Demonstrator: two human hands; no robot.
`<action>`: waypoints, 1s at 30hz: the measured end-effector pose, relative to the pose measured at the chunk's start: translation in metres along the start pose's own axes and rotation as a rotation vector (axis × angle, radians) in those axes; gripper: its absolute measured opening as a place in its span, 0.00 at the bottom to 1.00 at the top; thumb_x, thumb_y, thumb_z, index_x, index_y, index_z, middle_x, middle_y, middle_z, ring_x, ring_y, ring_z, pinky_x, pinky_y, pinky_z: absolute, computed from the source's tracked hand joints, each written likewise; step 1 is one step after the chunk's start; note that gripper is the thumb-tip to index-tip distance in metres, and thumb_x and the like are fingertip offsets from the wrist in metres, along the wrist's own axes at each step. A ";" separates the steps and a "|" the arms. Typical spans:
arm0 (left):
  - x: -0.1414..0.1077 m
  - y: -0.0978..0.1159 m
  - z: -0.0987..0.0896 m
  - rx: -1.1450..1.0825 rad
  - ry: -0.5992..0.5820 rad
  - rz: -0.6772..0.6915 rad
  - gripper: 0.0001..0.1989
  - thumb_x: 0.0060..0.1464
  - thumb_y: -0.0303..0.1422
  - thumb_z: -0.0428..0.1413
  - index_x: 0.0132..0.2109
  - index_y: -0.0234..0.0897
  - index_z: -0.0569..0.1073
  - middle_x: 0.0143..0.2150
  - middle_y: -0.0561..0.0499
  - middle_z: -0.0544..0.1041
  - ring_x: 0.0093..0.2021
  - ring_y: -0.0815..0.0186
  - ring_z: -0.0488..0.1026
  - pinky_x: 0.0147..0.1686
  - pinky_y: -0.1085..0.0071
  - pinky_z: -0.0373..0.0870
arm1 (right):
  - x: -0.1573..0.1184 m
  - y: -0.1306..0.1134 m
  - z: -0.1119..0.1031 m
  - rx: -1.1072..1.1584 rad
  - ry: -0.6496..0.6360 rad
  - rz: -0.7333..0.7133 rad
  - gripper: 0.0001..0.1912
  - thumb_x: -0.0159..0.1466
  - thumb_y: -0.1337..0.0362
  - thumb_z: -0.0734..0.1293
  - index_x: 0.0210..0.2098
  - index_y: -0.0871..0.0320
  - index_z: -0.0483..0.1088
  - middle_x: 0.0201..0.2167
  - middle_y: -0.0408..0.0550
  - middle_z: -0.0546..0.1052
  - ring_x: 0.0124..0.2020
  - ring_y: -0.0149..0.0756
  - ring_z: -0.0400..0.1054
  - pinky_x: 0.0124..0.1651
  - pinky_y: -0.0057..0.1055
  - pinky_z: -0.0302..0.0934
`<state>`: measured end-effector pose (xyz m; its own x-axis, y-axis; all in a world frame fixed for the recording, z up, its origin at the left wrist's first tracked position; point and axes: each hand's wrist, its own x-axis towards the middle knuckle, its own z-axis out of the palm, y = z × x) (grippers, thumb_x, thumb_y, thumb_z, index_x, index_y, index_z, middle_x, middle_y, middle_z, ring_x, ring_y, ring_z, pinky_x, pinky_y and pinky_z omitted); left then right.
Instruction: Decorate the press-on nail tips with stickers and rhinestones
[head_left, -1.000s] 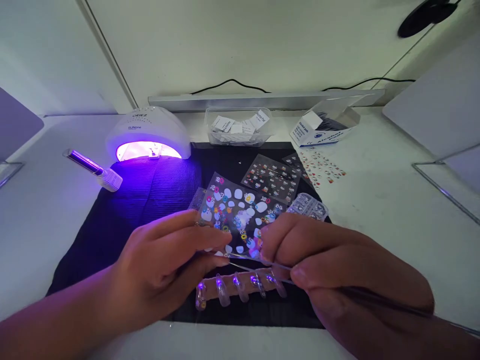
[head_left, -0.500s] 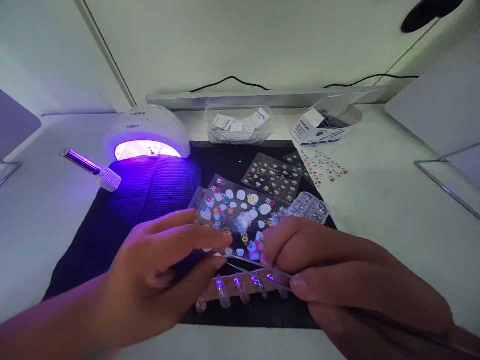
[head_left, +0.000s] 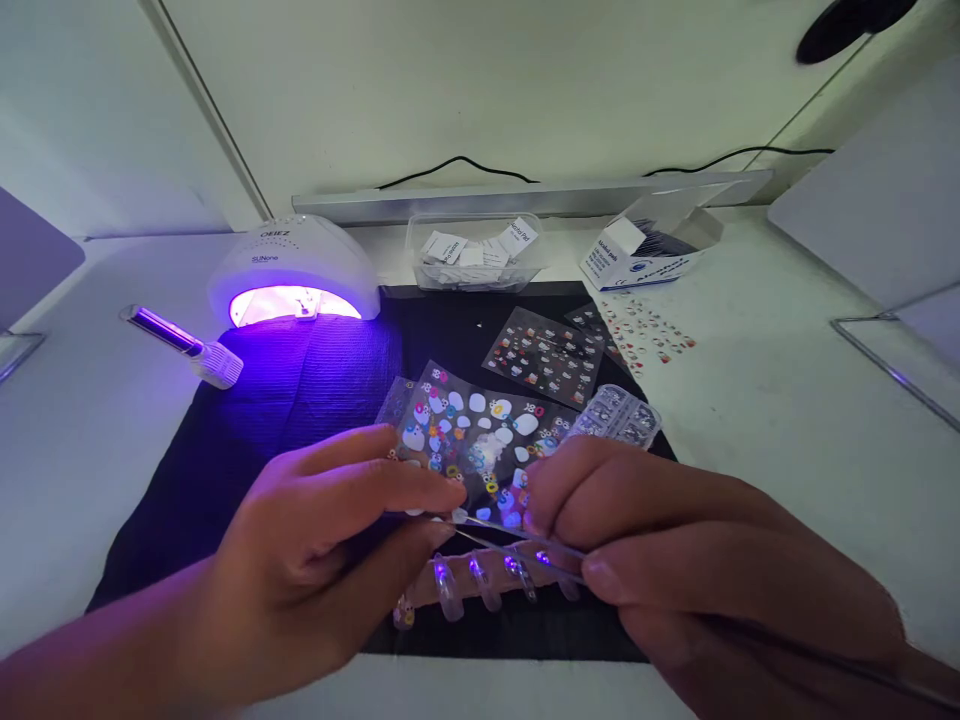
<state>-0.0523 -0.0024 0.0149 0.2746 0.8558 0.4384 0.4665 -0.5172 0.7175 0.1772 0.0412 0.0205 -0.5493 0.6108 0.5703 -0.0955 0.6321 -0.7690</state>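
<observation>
L hand (head_left: 300, 540): thumb + 1 finger pinching sticker sheet (head_left: 477, 402) near edge | R hand (head_left: 697, 550): fingers clamping tweezers (head_left: 525, 537), 2 prongs standing apart, tips meeting that edge | sheet sitting 12 o'clock of nail tips (head_left: 450, 592) | lamp (head_left: 300, 255) glowing, 10 o'clock

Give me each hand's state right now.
Left hand: closed, fingers pinching the sticker sheet.
Right hand: closed, fingers holding the tweezers, tips slightly apart.

Sticker sheet (head_left: 466, 432) lower than before (only slightly)
</observation>
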 end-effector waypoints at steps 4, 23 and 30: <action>-0.002 0.001 -0.001 -0.006 -0.005 -0.007 0.08 0.59 0.23 0.58 0.43 0.39 0.77 0.32 0.55 0.76 0.27 0.74 0.73 0.23 0.78 0.67 | -0.001 0.013 0.008 0.038 0.078 -0.092 0.08 0.64 0.69 0.67 0.40 0.52 0.76 0.25 0.47 0.75 0.28 0.39 0.74 0.33 0.35 0.75; 0.000 0.001 -0.001 -0.002 0.012 -0.014 0.07 0.58 0.22 0.59 0.40 0.38 0.78 0.31 0.55 0.78 0.28 0.73 0.75 0.24 0.78 0.68 | -0.002 0.024 0.007 0.056 0.059 -0.145 0.14 0.64 0.70 0.65 0.46 0.50 0.76 0.27 0.46 0.79 0.27 0.37 0.75 0.31 0.34 0.75; 0.009 0.003 0.000 -0.137 0.038 -0.179 0.08 0.53 0.23 0.62 0.40 0.38 0.81 0.31 0.55 0.81 0.29 0.73 0.76 0.29 0.81 0.74 | 0.001 0.013 0.004 0.139 0.052 0.022 0.15 0.63 0.77 0.64 0.43 0.56 0.77 0.29 0.47 0.78 0.34 0.37 0.77 0.38 0.37 0.75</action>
<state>-0.0484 0.0033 0.0212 0.1641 0.9346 0.3155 0.3861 -0.3552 0.8513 0.1718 0.0481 0.0095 -0.5088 0.6498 0.5647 -0.2004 0.5485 -0.8118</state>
